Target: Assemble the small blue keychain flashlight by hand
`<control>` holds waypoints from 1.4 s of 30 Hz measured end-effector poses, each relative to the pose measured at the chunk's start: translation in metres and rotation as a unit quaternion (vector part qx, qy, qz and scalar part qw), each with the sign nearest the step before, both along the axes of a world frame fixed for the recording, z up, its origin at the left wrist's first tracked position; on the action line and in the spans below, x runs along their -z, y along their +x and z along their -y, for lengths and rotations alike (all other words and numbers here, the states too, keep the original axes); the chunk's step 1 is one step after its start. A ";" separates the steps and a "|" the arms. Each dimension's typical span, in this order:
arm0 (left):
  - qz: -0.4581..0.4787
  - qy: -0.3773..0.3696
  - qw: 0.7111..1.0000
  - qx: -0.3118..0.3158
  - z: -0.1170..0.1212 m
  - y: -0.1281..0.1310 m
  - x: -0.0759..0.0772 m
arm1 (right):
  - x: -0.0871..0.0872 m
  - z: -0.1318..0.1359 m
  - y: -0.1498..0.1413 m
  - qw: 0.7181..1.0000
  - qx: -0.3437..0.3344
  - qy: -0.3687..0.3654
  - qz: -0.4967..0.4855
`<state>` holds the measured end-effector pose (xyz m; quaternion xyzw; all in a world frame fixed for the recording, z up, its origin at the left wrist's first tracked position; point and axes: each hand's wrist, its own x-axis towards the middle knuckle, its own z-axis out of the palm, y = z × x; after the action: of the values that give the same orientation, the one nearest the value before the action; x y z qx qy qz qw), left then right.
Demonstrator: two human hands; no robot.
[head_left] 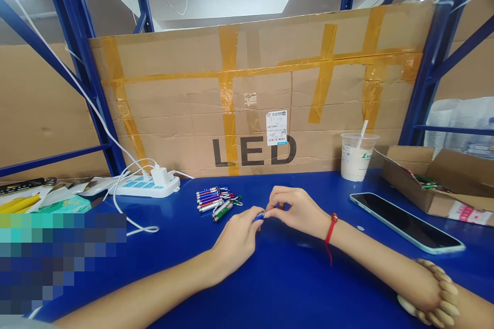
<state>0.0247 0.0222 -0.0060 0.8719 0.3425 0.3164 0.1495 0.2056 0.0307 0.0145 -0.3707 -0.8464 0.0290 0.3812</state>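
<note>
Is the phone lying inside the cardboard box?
No, the phone lies flat on the blue table, beside the open cardboard box.

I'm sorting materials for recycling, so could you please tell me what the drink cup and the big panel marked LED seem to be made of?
The drink cup looks like thin, glossy clear plastic, since its pale contents show through the wall. The LED panel appears to be matt brown cardboard, judging by its creases and packing tape.
</note>
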 end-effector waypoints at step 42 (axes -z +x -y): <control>0.110 -0.116 0.987 -0.005 -0.005 0.003 -0.002 | 0.011 -0.010 -0.006 0.908 -0.025 -0.342 -0.242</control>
<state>0.0276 0.0276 -0.0042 0.8069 0.3626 0.3693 0.2847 0.1993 0.0407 0.0033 -0.4384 -0.6755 0.4153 0.4232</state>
